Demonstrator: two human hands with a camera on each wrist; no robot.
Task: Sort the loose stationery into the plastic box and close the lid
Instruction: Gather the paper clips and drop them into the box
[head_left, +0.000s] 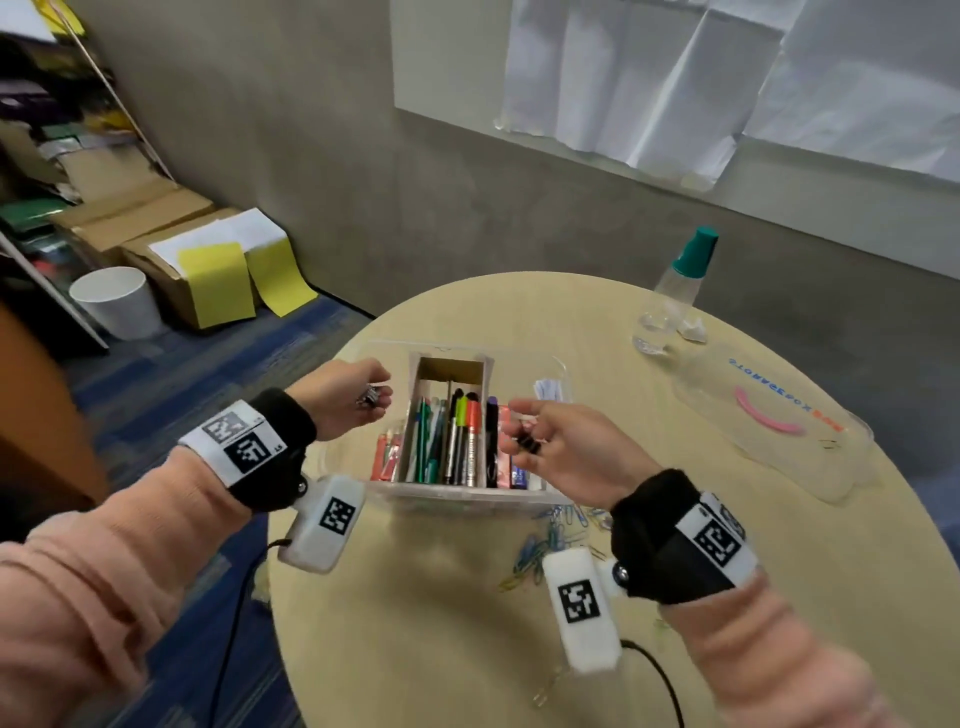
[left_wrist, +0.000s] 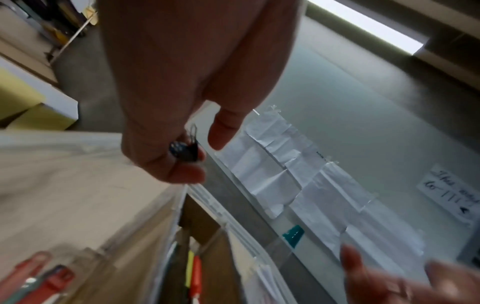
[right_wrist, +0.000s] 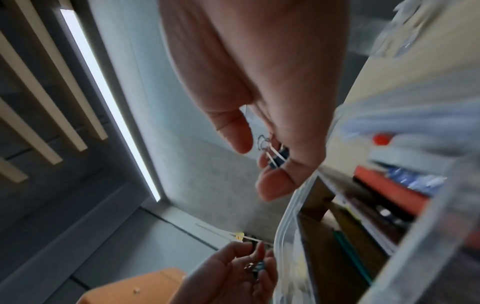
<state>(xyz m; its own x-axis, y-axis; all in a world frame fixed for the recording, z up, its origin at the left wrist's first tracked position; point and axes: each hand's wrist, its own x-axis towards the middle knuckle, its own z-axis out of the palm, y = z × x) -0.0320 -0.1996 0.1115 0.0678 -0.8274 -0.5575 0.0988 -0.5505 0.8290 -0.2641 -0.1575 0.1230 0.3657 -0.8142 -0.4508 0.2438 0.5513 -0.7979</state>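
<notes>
Black clips (head_left: 529, 442) pinched in my right hand (head_left: 558, 449), more clips in left hand (head_left: 347, 396); next, drop both into box (head_left: 555, 370).

Round wooden table (head_left: 447, 623) — grey wall (head_left: 322, 156), blue carpet (head_left: 208, 353).

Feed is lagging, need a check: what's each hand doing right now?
Left hand: fingers curled around black binder clips, above the plastic box.
Right hand: fingers curled around a black binder clip.
</notes>
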